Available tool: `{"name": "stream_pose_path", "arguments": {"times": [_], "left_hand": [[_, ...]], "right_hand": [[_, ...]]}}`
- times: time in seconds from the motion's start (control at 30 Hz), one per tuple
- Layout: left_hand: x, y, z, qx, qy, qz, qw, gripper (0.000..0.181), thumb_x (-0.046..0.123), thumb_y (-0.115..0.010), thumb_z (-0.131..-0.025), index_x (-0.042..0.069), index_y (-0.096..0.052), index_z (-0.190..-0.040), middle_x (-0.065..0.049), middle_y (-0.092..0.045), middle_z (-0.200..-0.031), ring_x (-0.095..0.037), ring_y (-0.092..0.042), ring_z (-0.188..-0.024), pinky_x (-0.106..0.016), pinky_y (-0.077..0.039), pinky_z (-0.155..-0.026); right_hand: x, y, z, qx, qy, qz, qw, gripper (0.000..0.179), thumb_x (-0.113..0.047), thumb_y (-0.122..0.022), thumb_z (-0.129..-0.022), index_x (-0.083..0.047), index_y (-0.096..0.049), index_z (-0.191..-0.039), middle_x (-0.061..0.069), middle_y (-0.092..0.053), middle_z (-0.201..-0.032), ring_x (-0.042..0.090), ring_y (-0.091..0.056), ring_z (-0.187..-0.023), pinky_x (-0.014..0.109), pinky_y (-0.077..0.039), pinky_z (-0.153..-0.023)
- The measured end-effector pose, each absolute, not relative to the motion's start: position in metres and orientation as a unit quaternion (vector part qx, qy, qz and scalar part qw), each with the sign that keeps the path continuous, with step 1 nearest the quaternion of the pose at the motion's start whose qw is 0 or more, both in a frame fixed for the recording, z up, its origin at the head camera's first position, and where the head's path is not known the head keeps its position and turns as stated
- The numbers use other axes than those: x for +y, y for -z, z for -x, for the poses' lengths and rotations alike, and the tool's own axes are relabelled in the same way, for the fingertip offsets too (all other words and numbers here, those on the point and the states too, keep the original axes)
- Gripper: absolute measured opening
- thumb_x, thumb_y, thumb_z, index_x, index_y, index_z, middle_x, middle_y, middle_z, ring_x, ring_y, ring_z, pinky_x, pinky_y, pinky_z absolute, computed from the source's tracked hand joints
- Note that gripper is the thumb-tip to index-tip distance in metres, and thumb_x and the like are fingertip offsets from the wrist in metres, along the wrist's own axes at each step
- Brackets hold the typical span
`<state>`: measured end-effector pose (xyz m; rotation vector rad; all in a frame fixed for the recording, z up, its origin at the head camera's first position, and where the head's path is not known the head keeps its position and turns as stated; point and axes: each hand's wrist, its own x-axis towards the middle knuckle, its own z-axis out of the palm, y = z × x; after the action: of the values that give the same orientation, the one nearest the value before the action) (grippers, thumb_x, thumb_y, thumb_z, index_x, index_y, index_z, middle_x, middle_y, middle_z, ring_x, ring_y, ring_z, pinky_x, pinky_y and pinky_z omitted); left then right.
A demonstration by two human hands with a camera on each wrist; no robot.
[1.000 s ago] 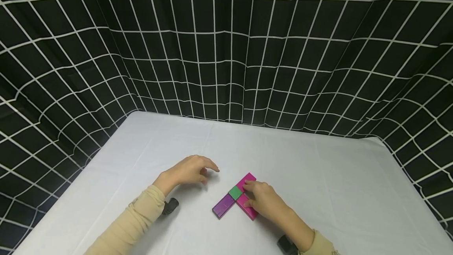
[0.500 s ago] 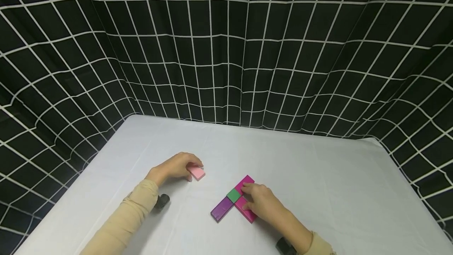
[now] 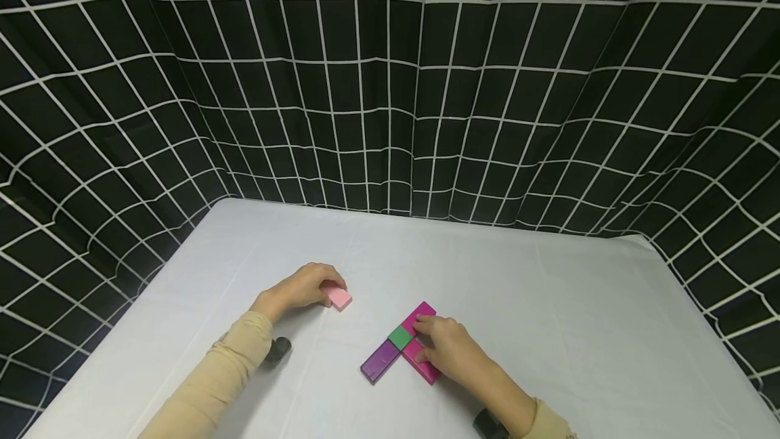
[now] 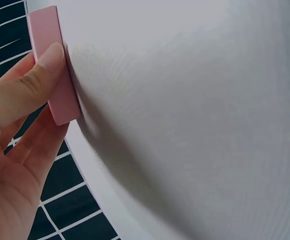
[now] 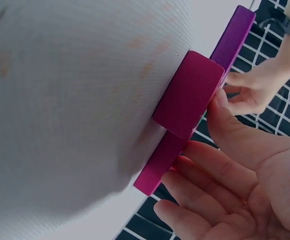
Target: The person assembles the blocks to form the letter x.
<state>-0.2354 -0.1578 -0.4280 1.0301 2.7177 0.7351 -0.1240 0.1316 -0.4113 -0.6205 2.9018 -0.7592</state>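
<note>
My left hand [image 3: 309, 284] pinches a small light pink block [image 3: 341, 299] between thumb and fingers, left of the other blocks. In the left wrist view the thumb lies on one face of this pink block [image 4: 64, 102], close over the cloth. To the right, a purple block [image 3: 380, 360], a green square block [image 3: 400, 337] and a magenta block [image 3: 427, 306] form a slanting row. A second magenta block [image 3: 426, 370] branches off at the green one. My right hand [image 3: 453, 345] rests on both magenta blocks, thumb on the nearer, fingertips on the farther.
A white cloth [image 3: 536, 290] covers the table. Black curtains [image 3: 390, 87] with white grid lines surround its back and sides. A dark wrist camera [image 3: 279, 349] sits under the left wrist, another dark camera [image 3: 489, 423] under the right.
My left hand has drawn back to the left and now pinches the light pink block, which was not visible a second ago. The right hand stays on the magenta blocks.
</note>
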Motion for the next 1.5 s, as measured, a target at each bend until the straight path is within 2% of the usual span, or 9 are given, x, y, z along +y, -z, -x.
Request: {"name": "stream_pose_path", "arguments": {"times": [0.4, 0.97, 1.5], "left_hand": [[-0.158, 0.429, 0.233, 0.905, -0.244, -0.344, 0.053, 0.032, -0.002, -0.08, -0.07, 0.003, -0.073, -0.101, -0.007, -0.07, -0.1, -0.026, -0.064, -0.099, -0.041, -0.049, -0.091], [-0.155, 0.427, 0.226, 0.908, -0.244, -0.34, 0.025, 0.031, 0.002, -0.08, -0.073, 0.003, -0.073, -0.103, -0.009, -0.071, -0.104, -0.03, -0.064, -0.103, -0.044, -0.049, -0.092], [-0.14, 0.417, 0.222, 0.899, -0.222, -0.376, 0.013, 0.029, 0.004, -0.08, -0.074, 0.003, -0.073, -0.102, -0.006, -0.071, -0.1, -0.025, -0.065, -0.099, -0.04, -0.05, -0.091]], "right_hand": [[0.132, 0.41, 0.123, 0.946, 0.251, 0.202, 0.037, 0.047, -0.005, -0.083, -0.069, 0.011, -0.067, -0.11, 0.022, -0.063, -0.121, 0.043, -0.059, -0.112, 0.049, -0.048, -0.091], [0.132, 0.413, 0.123, 0.946, 0.246, 0.209, 0.023, 0.05, -0.008, -0.084, -0.065, 0.011, -0.067, -0.109, 0.023, -0.064, -0.12, 0.044, -0.06, -0.11, 0.048, -0.05, -0.089], [0.132, 0.414, 0.123, 0.947, 0.243, 0.207, 0.025, 0.048, -0.007, -0.084, -0.066, 0.01, -0.068, -0.108, 0.022, -0.064, -0.12, 0.043, -0.059, -0.111, 0.047, -0.05, -0.089]]}}
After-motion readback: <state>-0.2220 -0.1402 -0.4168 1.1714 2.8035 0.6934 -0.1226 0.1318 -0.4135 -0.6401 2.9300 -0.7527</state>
